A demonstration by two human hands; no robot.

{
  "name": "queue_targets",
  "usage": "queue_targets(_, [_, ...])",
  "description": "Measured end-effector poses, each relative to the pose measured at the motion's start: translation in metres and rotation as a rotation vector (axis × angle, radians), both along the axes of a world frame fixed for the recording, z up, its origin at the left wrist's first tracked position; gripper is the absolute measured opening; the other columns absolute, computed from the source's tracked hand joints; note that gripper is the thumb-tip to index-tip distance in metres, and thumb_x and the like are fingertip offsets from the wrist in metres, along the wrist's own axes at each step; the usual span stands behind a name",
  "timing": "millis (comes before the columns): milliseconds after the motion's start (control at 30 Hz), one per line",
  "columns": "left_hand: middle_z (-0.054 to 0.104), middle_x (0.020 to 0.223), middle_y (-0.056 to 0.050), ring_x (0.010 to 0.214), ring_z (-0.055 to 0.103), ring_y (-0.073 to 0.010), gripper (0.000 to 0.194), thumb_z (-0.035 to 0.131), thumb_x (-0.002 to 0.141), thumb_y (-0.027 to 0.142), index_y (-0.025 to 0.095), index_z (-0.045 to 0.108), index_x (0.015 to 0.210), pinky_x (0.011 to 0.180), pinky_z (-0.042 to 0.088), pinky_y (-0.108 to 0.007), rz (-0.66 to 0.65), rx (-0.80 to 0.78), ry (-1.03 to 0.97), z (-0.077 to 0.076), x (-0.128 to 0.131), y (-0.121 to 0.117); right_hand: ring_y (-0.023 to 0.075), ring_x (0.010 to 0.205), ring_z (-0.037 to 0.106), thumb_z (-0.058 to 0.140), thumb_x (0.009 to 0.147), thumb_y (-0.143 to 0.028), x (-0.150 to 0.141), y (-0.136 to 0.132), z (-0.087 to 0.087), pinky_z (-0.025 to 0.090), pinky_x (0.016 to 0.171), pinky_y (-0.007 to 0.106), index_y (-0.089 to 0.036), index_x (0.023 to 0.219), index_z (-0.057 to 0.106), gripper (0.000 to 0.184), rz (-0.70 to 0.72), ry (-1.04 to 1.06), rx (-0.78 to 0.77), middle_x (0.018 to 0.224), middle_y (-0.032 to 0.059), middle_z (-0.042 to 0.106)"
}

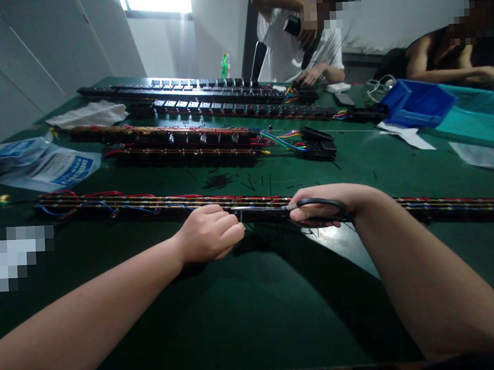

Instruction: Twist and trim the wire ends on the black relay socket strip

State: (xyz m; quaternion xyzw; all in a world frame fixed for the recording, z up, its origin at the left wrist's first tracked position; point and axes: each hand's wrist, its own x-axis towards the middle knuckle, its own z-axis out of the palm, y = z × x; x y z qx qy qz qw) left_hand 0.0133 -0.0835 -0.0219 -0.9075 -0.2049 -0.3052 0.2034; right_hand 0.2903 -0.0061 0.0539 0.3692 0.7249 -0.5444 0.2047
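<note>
- Head view: right hand (pixel 321 206) closed through the black loops of scissors (pixel 289 207), blades pointing left along a long wired strip (pixel 157 202).
- Left hand (pixel 210 233) curled into a loose fist, fingertips pressed together just at the scissor tips, pinching something thin and dark against the strip; too small to tell what.
- Both hands touching the near side of that strip, near the middle of the green bench (pixel 252 305).
- Strip laid lengthwise across the bench, parallel to the near edge, running from the left side out past the right edge of the picture; red, blue and yellow wires along its top.
- Scatter of short black offcuts (pixel 218 181) on the bench just beyond the strip.
- Further back, two more wired strips (pixel 175 144) side by side, coloured wire bundle and black connector blocks (pixel 319 143) at their right end.
- Near the far edge, long black switch rows (pixel 194 92) and a green bottle (pixel 224 66).
- Left edge: plastic bags with blue print (pixel 45 166) and a white cloth (pixel 90 113).
- Far right corner: blue bin (pixel 417 101) on teal sheeting.
- Two other people seated at the far edge, one holding a dark object up in a hand (pixel 301 27).
</note>
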Motion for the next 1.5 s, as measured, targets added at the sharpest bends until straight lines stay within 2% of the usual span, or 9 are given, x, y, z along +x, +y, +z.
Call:
queue_targets(133, [0.065, 0.068, 0.003, 0.059, 0.056, -0.0112, 0.012, 0.056, 0.088, 0.014, 0.020, 0.056, 0.077, 0.060, 0.043, -0.028, -0.009, 0.026, -0.065, 0.003, 0.001, -0.006, 0.0104, 0.048, 0.044, 0.060, 0.068, -0.081, -0.005, -0.007, 0.010, 0.034, 0.046, 0.025, -0.019, 0.075, 0.056, 0.063, -0.086, 0.023, 0.132, 0.056, -0.0041, 0.048])
queue_targets(300, [0.067, 0.072, 0.002, 0.064, 0.060, -0.0125, 0.005, 0.061, 0.088, 0.018, 0.019, 0.060, 0.083, 0.063, 0.043, -0.028, 0.152, 0.009, -0.147, 0.003, -0.006, 0.008, 0.0155, 0.064, 0.052, 0.059, 0.072, -0.077, 0.003, -0.007, 0.023, 0.035, 0.054, 0.028, -0.020, 0.080, 0.053, 0.058, -0.365, -0.156, 0.842, 0.071, 0.0008, 0.057])
queue_targets(367, [0.069, 0.075, 0.000, 0.066, 0.062, -0.0135, 0.010, 0.056, 0.091, 0.019, 0.019, 0.060, 0.082, 0.065, 0.044, -0.029, 0.294, -0.035, -0.142, 0.003, -0.010, 0.019, 0.0180, 0.067, 0.056, 0.056, 0.076, -0.074, 0.009, -0.006, 0.022, 0.037, 0.057, 0.030, -0.020, 0.086, 0.052, 0.055, -0.387, -0.215, 0.927, 0.078, 0.0036, 0.062])
queue_targets(467, [0.072, 0.086, -0.005, 0.074, 0.065, -0.0178, 0.014, 0.051, 0.093, 0.021, 0.017, 0.064, 0.096, 0.069, 0.045, -0.033, 0.468, -0.094, -0.104, 0.001, -0.015, 0.031, 0.0214, 0.073, 0.060, 0.056, 0.077, -0.072, 0.019, -0.012, 0.018, 0.040, 0.061, 0.031, -0.021, 0.090, 0.051, 0.053, -0.332, -0.269, 0.896, 0.088, 0.0072, 0.066])
queue_targets(567, [0.074, 0.097, -0.008, 0.084, 0.066, -0.0219, 0.022, 0.048, 0.095, 0.025, 0.016, 0.064, 0.108, 0.074, 0.046, -0.036, 0.538, -0.146, -0.052, -0.001, -0.017, 0.034, 0.0245, 0.078, 0.063, 0.056, 0.074, -0.076, 0.027, -0.022, 0.015, 0.042, 0.062, 0.032, -0.021, 0.090, 0.054, 0.057, -0.252, -0.353, 0.822, 0.094, 0.0094, 0.068])
queue_targets(733, [0.073, 0.087, -0.007, 0.081, 0.065, -0.0213, 0.026, 0.044, 0.097, 0.027, 0.017, 0.066, 0.084, 0.072, 0.045, -0.036, 0.561, -0.192, -0.036, -0.006, -0.018, 0.034, 0.0275, 0.080, 0.065, 0.051, 0.074, -0.081, 0.031, -0.031, 0.012, 0.042, 0.060, 0.033, -0.021, 0.089, 0.055, 0.063, -0.172, -0.463, 0.756, 0.097, 0.0126, 0.069])
queue_targets(900, [0.070, 0.073, -0.004, 0.069, 0.062, -0.0185, 0.029, 0.043, 0.097, 0.030, 0.018, 0.065, 0.082, 0.062, 0.040, -0.031, 0.613, -0.234, -0.039, -0.013, -0.019, 0.037, 0.0274, 0.079, 0.065, 0.049, 0.072, -0.084, 0.026, -0.026, 0.012, 0.043, 0.060, 0.034, -0.020, 0.091, 0.057, 0.067, -0.152, -0.469, 0.732, 0.096, 0.0127, 0.069])
queue_targets(1200, [0.066, 0.069, -0.004, 0.064, 0.060, -0.0172, 0.027, 0.041, 0.097, 0.031, 0.018, 0.059, 0.081, 0.055, 0.034, -0.028, 0.678, -0.320, -0.078, -0.013, -0.019, 0.035, 0.0300, 0.083, 0.066, 0.051, 0.071, -0.084, 0.038, -0.032, 0.015, 0.045, 0.064, 0.037, -0.020, 0.094, 0.058, 0.068, -0.170, -0.542, 0.755, 0.099, 0.0143, 0.069])
queue_targets(1500, [0.068, 0.078, -0.004, 0.073, 0.062, -0.0189, 0.028, 0.037, 0.098, 0.033, 0.020, 0.061, 0.090, 0.058, 0.034, -0.029, 0.730, -0.428, -0.039, -0.008, -0.016, 0.033, 0.0268, 0.078, 0.065, 0.047, 0.070, -0.088, 0.021, -0.015, 0.015, 0.043, 0.059, 0.033, -0.018, 0.097, 0.059, 0.075, -0.061, -0.517, 0.714, 0.095, 0.0127, 0.069])
